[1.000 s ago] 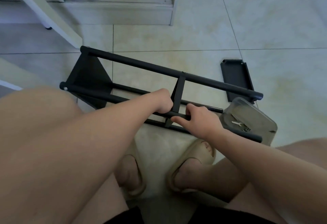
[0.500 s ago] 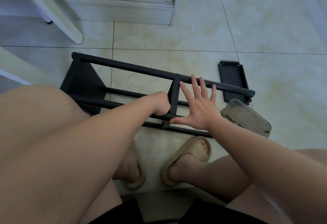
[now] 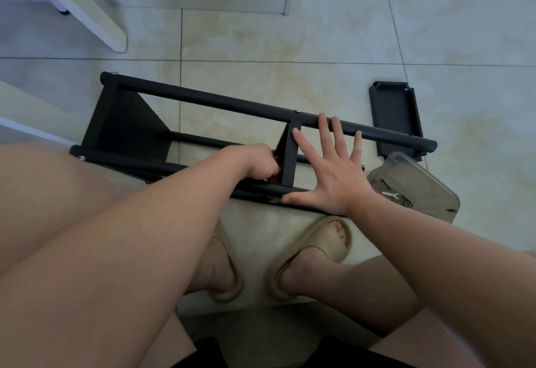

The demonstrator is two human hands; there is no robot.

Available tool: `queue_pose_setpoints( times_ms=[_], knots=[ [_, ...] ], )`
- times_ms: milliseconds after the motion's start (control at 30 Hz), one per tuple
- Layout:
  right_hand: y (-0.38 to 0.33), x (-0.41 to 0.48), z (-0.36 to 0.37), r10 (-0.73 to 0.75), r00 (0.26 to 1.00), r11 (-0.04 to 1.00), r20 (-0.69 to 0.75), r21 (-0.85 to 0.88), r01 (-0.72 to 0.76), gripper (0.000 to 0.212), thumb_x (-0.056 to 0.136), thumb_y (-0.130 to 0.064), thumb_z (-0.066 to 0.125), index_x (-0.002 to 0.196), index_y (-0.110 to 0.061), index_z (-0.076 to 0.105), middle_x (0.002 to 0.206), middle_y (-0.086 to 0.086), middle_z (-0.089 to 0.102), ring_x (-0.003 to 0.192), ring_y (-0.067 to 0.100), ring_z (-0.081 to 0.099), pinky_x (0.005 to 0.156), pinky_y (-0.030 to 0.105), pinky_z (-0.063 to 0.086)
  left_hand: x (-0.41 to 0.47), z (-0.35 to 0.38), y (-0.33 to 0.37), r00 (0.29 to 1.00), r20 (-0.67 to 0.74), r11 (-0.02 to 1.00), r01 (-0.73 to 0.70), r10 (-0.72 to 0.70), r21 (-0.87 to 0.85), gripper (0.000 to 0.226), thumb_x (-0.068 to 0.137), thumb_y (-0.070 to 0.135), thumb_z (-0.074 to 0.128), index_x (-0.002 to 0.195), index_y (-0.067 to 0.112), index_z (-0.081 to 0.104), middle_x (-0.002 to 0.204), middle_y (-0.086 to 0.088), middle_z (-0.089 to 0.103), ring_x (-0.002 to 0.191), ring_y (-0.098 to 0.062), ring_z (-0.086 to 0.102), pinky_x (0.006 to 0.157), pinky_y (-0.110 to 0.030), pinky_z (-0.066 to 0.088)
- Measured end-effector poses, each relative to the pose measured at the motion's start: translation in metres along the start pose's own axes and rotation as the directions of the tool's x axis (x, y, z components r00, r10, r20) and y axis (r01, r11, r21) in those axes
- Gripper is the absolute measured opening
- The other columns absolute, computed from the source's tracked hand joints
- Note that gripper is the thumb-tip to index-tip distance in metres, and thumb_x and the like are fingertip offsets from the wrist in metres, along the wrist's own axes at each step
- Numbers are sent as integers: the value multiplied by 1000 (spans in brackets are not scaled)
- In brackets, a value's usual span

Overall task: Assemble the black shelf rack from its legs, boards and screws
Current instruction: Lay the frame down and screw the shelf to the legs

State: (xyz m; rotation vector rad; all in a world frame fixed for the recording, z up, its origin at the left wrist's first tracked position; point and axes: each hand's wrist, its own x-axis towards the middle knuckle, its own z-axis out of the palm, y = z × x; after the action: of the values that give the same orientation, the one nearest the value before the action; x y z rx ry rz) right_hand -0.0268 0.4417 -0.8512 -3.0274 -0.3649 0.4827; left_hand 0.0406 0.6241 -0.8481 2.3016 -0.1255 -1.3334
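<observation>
- Beige slippers (image 3: 316, 247) sit closest, flat on the floor (image 3: 261, 48), with bare knees on both sides.
- Just past the toes lies the black rack (image 3: 377, 134). It is down on its side on the floor, not standing up.
- The left hand (image 3: 255, 163) is curled tight. It looks wrapped round the near pole (image 3: 168, 168), right beside the middle board (image 3: 290, 158). I cannot tell if a small screw is hidden inside it.
- The right hand (image 3: 330, 176) holds nothing. Its fingers are spread wide, with the thumb on the near pole and the fingertips up by the far pole (image 3: 232, 105).
- The two hands are close, with only the middle board between them.
- My guess at the step: the middle board is being fixed between the two poles. A screw head (image 3: 296, 111) already shows at its far end.
- The next move likely needs a screw at the near end. The board must stay straight so the holes meet.
- To the right sits a clear box (image 3: 420, 190) with a little spanner (image 3: 390, 194) in it, near the free hand.
- The long poles run left to right, slanting from far left to near right.
- The end board (image 3: 127, 123) closes the left side. The bare pole ends point right.
- Farther right, a loose board (image 3: 396, 118) lies flat on the floor. It is not on the rack yet.
</observation>
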Motion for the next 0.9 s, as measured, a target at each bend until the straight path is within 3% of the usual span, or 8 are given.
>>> queue_pose_setpoints(
  times_ms=[167, 267, 400, 500, 633, 733, 900],
  knots=[
    [1, 0, 2, 0, 1000, 1000, -19, 28, 0, 123, 58, -106, 24, 158, -44, -12, 166, 9, -26, 151, 33, -29, 116, 69, -14, 10, 3, -6, 999, 35, 985, -4, 11, -171, 18, 89, 15, 62, 96, 8, 75, 89, -8, 73, 83, -25, 64, 89, -38, 53],
    [0, -1, 3, 2, 1000, 999, -25, 41, -1, 124, 57, -105, 25, 159, -44, -9, 167, 9, -24, 152, 33, -27, 117, 69, -13, 15, 3, -13, 999, 43, 957, 7, 6, -290, 11, 85, 11, 67, 83, 11, 77, 75, -1, 75, 78, -19, 67, 82, -30, 53],
    [0, -1, 3, 8, 1000, 999, -29, 45, -7, 124, 57, -105, 26, 159, -44, -7, 168, 9, -23, 152, 33, -26, 117, 69, -11, 18, 3, -15, 998, 59, 945, -2, 23, -327, 19, 85, 4, 64, 74, 14, 76, 86, -8, 77, 78, -19, 67, 87, -33, 54],
    [-1, -1, 2, 11, 999, 999, -30, 39, -10, 124, 57, -105, 26, 160, -43, -6, 168, 9, -23, 153, 33, -25, 117, 69, -11, 17, 2, -14, 996, 80, 952, -18, 44, -304, 21, 86, 4, 60, 77, 15, 75, 80, -2, 75, 74, -17, 66, 80, -29, 52],
    [-1, -1, 1, 12, 1000, 999, -28, 44, -11, 124, 57, -104, 29, 160, -43, -5, 168, 9, -22, 153, 32, -25, 117, 69, -12, 12, 1, -11, 993, 97, 971, -36, 61, -236, 17, 85, 7, 61, 81, 17, 74, 58, 9, 67, 50, -5, 59, 60, -21, 42],
    [-2, -2, 0, 14, 1000, 999, -27, 50, -13, 125, 57, -104, 30, 160, -43, -4, 168, 9, -21, 153, 32, -24, 117, 69, -11, 12, 0, -11, 997, 69, 970, -20, 38, -242, 14, 80, 10, 64, 88, 9, 75, 60, 5, 65, 58, -15, 57, 68, -25, 43],
    [-2, -2, 0, 16, 1000, 999, -27, 51, -15, 124, 57, -104, 31, 160, -43, -4, 168, 8, -22, 153, 32, -24, 117, 69, -10, 10, 0, -9, 996, 84, 984, 4, 11, -178, 5, 75, 13, 62, 73, 15, 67, 52, 3, 51, 61, -22, 42, 69, -32, 35]
  ],
)
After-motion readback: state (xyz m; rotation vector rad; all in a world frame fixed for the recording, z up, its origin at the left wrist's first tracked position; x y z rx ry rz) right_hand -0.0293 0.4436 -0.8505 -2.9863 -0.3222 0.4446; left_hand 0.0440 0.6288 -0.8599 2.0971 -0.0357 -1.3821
